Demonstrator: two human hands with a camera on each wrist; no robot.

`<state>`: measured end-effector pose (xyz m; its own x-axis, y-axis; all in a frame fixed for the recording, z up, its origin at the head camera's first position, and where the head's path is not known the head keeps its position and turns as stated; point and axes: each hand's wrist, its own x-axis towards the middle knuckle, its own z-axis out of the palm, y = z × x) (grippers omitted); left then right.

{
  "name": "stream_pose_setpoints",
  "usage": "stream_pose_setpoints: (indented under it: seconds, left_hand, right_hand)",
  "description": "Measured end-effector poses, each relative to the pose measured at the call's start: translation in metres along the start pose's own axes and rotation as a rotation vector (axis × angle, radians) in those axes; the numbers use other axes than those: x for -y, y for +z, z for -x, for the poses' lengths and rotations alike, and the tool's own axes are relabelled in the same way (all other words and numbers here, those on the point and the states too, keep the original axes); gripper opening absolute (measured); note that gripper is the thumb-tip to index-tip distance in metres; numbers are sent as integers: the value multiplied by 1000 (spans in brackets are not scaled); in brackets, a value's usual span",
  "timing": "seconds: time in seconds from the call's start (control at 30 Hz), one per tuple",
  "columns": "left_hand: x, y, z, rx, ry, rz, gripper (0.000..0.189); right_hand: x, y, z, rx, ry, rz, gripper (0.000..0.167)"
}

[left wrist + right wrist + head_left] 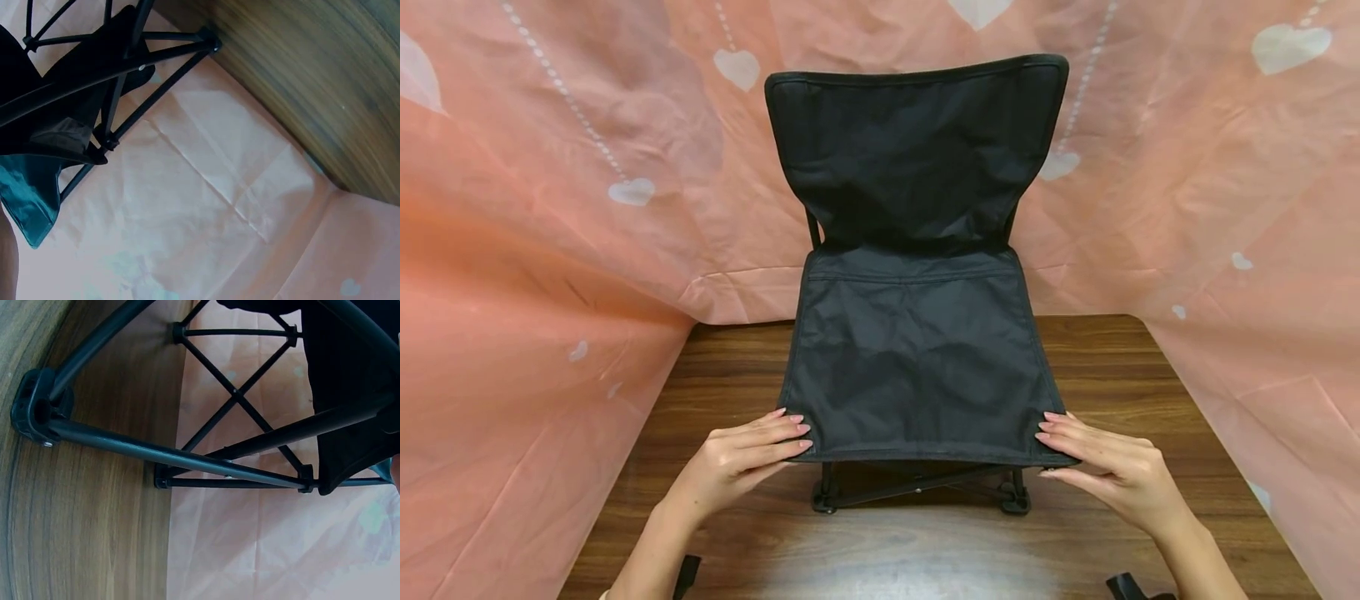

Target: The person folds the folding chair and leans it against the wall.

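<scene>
A black folding chair (917, 358) stands unfolded, its fabric seat toward me and its backrest (917, 150) upright behind. My left hand (733, 462) grips the seat's front left corner, fingers on top of the fabric and thumb lower down. At the front right corner, my right hand (1116, 467) holds the seat the same way, its thumb below the front edge. Crossed tubes of the frame (237, 394) show under the seat in the right wrist view. The left wrist view catches more tubes (169, 94) and a sliver of the left hand.
The chair's feet (824, 498) rest on a brown wood-grain surface (737, 367). Pink cloth with white hearts (625, 108) hangs behind and on both sides. Small black objects (1126, 586) show beside each forearm at the bottom edge.
</scene>
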<state>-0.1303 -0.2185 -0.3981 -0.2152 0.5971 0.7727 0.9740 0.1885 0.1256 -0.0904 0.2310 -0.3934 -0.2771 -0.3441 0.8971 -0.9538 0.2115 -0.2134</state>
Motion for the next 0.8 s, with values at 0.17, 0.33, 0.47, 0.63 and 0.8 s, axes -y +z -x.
stream_pose_setpoints:
  seconds: [0.17,0.33,0.47,0.63,0.8]
  left_hand:
    - [-2,0,-1,-3,20,-40,21]
    - [-4,1,-3,-19,21,-57,21]
    - [-5,2,-4,-13,14,-56,21]
    - [-7,3,-8,-10,14,-66,21]
    - [-8,3,-14,-16,13,-90,21]
  right_hand:
    - [0,0,1,-1,-6,11,35]
    - [0,1,1,-9,-5,6,35]
    - [2,1,-1,-19,-9,12,35]
    - [2,0,-3,-32,-9,12,35]
    - [2,0,-5,-38,-6,20,36]
